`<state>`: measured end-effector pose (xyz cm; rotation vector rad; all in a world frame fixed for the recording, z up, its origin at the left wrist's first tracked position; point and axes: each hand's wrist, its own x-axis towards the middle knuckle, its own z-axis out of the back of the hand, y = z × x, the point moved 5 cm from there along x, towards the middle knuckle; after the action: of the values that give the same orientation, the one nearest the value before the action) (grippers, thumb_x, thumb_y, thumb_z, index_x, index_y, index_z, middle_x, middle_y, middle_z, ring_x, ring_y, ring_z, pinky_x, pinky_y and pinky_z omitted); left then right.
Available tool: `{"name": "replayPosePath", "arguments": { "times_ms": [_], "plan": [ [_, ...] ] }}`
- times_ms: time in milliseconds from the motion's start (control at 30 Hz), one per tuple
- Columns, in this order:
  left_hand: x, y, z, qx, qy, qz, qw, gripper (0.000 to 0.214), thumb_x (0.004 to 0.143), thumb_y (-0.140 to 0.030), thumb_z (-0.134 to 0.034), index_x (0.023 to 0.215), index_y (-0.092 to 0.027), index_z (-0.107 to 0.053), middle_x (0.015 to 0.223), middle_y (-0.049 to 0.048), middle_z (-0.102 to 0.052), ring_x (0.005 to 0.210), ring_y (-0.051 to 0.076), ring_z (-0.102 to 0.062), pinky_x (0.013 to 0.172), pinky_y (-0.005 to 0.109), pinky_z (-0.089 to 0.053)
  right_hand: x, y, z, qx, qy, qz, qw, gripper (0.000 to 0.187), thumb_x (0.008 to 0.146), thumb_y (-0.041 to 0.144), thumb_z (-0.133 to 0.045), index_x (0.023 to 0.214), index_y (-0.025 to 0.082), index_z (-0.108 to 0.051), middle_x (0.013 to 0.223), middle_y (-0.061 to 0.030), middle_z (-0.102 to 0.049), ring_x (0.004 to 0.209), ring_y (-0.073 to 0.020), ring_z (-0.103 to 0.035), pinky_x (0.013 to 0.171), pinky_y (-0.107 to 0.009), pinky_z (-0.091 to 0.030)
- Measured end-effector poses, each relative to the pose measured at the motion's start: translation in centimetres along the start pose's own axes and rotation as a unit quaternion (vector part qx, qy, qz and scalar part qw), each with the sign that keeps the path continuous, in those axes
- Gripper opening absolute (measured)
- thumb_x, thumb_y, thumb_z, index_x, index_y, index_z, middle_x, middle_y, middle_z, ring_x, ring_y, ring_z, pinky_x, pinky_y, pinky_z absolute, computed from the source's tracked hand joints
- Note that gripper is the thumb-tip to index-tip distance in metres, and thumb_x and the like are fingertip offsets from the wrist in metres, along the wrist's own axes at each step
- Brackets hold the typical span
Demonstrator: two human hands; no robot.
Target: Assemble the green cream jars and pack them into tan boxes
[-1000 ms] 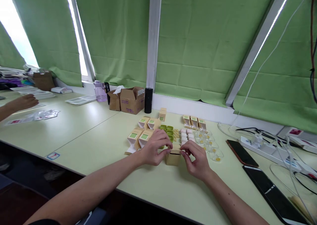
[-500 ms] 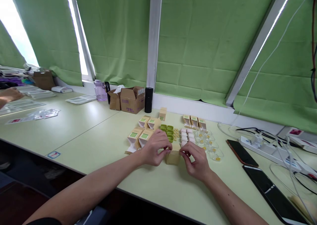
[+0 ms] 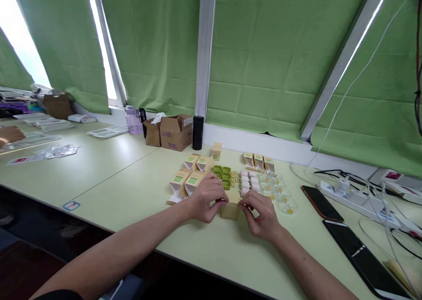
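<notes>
A small tan cardboard box (image 3: 231,210) stands on the pale green table (image 3: 132,181) in front of me. My left hand (image 3: 207,199) grips its left side with curled fingers. My right hand (image 3: 260,212) pinches its right side and top flap. Just behind the box lie green caps (image 3: 224,173), pinkish-white pieces (image 3: 247,181) and clear plastic shells with yellow dots (image 3: 278,194). Folded tan boxes with green labels (image 3: 186,181) sit to the left of my left hand, and three more (image 3: 259,161) stand further back.
Two open brown cartons (image 3: 171,133), a black cylinder (image 3: 198,133) and a purple bottle (image 3: 133,120) stand by the window. Two phones (image 3: 321,203) and a power strip with cables (image 3: 356,199) lie at the right. Another person's hand (image 3: 9,133) shows at far left among packets.
My hands have closed in slightly on the tan box, and its top flap is pressed lower. The other person's hand at far left has drawn back toward the frame's edge.
</notes>
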<state>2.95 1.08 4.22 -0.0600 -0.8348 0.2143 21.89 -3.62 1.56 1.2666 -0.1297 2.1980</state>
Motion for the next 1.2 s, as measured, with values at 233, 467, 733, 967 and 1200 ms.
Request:
{"name": "replayPosePath", "arguments": {
  "times_ms": [233, 467, 733, 967, 1200],
  "plan": [
    [-0.1, -0.2, -0.1, 0.012, -0.012, -0.035, 0.999, 0.008, 0.088, -0.016, -0.061, 0.082, -0.022, -0.062, 0.064, 0.0007, -0.058, 0.066, 0.02, -0.051, 0.076, 0.041, -0.038, -0.1, 0.0, -0.1, 0.005, -0.006, 0.01, 1.0, 0.017, 0.094, 0.007, -0.057, 0.093, 0.022, -0.063, 0.075, -0.001, -0.057, 0.065, -0.0164, -0.048, 0.058, -0.03, -0.031],
    [-0.1, -0.3, -0.1, -0.006, -0.007, -0.043, 0.999, 0.009, 0.087, -0.017, -0.06, 0.081, -0.023, -0.062, 0.062, 0.0003, -0.057, 0.065, 0.02, -0.05, 0.075, 0.042, -0.036, -0.1, 0.1, 0.0, 0.001, 0.002, 0.015, 1.0, 0.016, 0.094, 0.007, -0.057, 0.091, 0.022, -0.061, 0.072, 0.0, -0.055, 0.064, -0.0162, -0.046, 0.058, -0.031, -0.028],
    [-0.2, 0.0, -0.5, -0.008, 0.017, -0.046, 0.999, 0.009, 0.084, -0.016, -0.061, 0.079, -0.023, -0.06, 0.062, 0.0, -0.059, 0.065, 0.02, -0.052, 0.076, 0.042, -0.037, 0.0, 0.1, -0.2, -0.002, 0.014, 0.012, 1.0, 0.016, 0.093, 0.008, -0.056, 0.088, 0.022, -0.062, 0.072, 0.0002, -0.055, 0.063, -0.016, -0.047, 0.058, -0.03, -0.029],
    [-0.1, 0.1, -0.3, 0.002, -0.006, -0.012, 1.0, 0.011, 0.088, -0.016, -0.057, 0.086, -0.021, -0.066, 0.066, 0.0013, -0.065, 0.066, 0.02, -0.054, 0.076, 0.041, -0.038, 0.2, 0.1, 0.1, -0.011, 0.029, 0.005, 0.999, 0.014, 0.092, 0.01, -0.057, 0.096, 0.022, -0.06, 0.074, 0.0014, -0.053, 0.064, -0.0152, -0.048, 0.058, -0.029, -0.031],
    [-0.2, 1.6, -0.4, 0.083, -0.028, 0.117, 0.989, 0.027, 0.088, -0.01, -0.053, 0.095, -0.019, -0.077, 0.07, 0.003, -0.072, 0.066, 0.02, -0.06, 0.077, 0.04, -0.039, 0.2, -0.7, 0.7, -0.031, 0.057, -0.015, 0.998, 0.024, 0.09, 0.018, -0.061, 0.113, 0.023, -0.056, 0.078, 0.002, -0.055, 0.064, -0.0166, -0.051, 0.061, -0.03, -0.038]
  ]
}}
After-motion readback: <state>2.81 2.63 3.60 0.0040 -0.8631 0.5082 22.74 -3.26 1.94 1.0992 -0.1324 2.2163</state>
